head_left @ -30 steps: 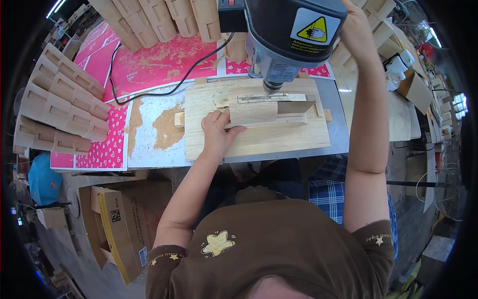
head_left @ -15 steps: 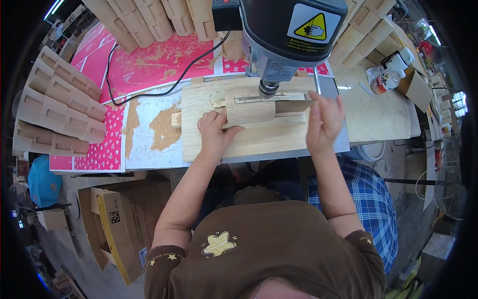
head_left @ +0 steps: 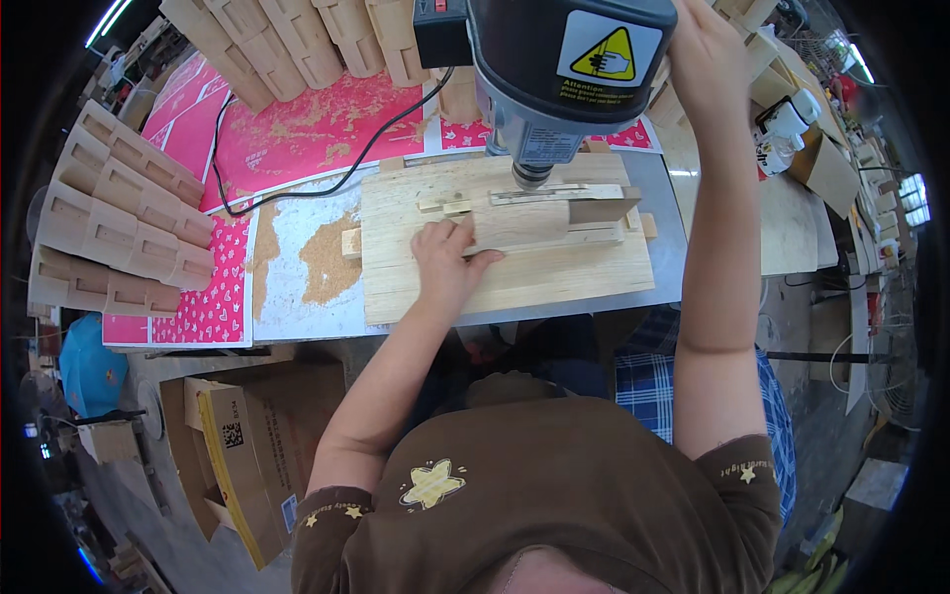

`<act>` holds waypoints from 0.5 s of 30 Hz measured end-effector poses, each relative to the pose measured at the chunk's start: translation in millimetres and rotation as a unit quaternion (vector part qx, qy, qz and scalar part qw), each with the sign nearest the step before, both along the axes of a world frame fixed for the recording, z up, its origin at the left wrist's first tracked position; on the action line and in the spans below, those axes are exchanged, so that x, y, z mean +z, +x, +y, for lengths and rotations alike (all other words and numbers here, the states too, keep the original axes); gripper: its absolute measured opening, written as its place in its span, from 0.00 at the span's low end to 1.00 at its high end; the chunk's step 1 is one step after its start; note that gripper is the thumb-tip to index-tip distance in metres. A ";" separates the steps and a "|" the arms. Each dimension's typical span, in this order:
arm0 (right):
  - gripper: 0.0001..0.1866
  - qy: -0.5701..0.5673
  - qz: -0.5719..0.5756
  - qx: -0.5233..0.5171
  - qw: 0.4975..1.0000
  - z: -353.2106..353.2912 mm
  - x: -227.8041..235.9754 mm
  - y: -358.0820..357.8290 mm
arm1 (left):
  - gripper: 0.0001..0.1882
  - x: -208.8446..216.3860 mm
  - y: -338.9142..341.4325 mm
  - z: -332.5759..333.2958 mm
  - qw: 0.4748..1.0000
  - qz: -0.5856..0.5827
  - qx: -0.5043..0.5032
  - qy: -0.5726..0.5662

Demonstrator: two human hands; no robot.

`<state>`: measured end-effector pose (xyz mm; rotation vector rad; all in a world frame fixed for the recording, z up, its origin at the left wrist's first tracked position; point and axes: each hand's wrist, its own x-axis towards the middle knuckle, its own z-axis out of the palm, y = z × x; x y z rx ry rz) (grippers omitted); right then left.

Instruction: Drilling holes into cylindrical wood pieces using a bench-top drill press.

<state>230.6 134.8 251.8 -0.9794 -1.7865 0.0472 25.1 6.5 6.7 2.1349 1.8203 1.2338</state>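
Left hand [head_left: 445,259] gripping the left end of a pale wooden block [head_left: 522,228] below the black-and-grey drill press [head_left: 539,84].
The press partly hides the right hand [head_left: 705,42], grip untellable; notched pale wooden pieces [head_left: 121,236] stand left.

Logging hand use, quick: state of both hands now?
Left hand: holding the pale, rounded wooden block by its left end.
Right hand: fingers hidden behind the black drill-press head; open or closed cannot be told.
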 end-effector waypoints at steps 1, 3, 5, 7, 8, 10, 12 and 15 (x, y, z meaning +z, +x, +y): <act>0.16 -0.049 -0.026 -0.025 0.998 15.0 4.7 -1.8 | 0.31 1.3 9.1 3.6 1.000 0.000 -0.006 0.002; 0.16 -0.076 -0.009 -0.029 0.997 12.7 7.4 -7.8 | 0.30 2.9 17.1 3.2 1.000 -0.006 0.009 -0.006; 0.15 -0.105 0.007 -0.035 0.994 3.4 4.6 -3.1 | 0.30 2.5 15.1 3.5 1.000 -0.006 0.007 -0.008; 0.14 -0.019 0.035 0.019 0.999 -22.6 -6.4 11.1 | 0.30 2.3 13.9 2.8 1.000 -0.005 0.007 -0.012; 0.14 -0.019 0.024 0.016 0.999 -41.9 -13.4 12.9 | 0.30 2.7 14.4 2.2 1.000 -0.008 0.004 -0.023; 0.11 -0.011 0.000 0.005 1.000 -73.6 -34.5 17.0 | 0.30 1.6 13.1 2.3 0.999 -0.010 0.003 -0.033; 0.08 -0.002 0.015 0.017 1.000 -94.8 -65.6 17.7 | 0.30 -0.4 11.5 1.1 0.999 -0.003 0.011 -0.031; 0.06 0.008 0.042 0.044 0.998 -102.6 -106.9 15.2 | 0.30 3.7 11.3 0.0 0.999 0.004 0.009 -0.038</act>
